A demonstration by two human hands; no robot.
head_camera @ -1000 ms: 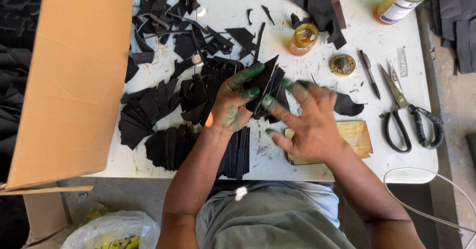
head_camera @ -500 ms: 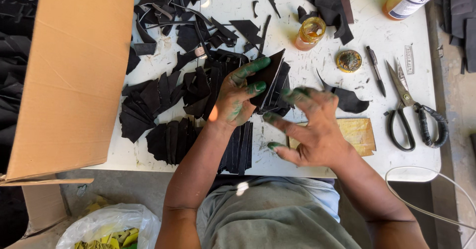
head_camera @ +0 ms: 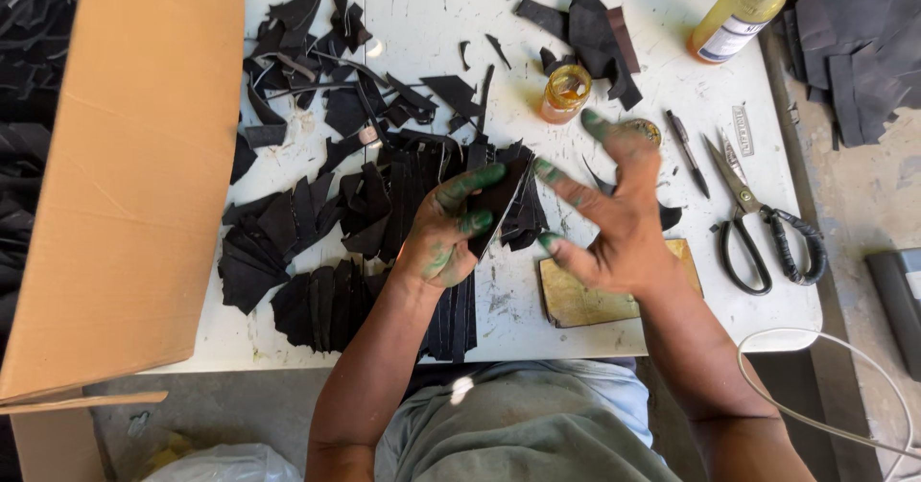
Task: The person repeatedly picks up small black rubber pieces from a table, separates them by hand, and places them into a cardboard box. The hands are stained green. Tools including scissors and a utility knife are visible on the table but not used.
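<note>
Over the white desk (head_camera: pixel 614 50), my left grip (head_camera: pixel 451 233) pinches a black triangular leather piece (head_camera: pixel 494 209); right grip (head_camera: pixel 604 223) spread open, green-stained fingers (head_camera: pixel 566 189) just beside it.

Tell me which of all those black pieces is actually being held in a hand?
The pointed black piece pinched in the left hand, lifted above the heap. All the other black pieces lie loose on the white table; the right hand is spread open, empty.
</note>
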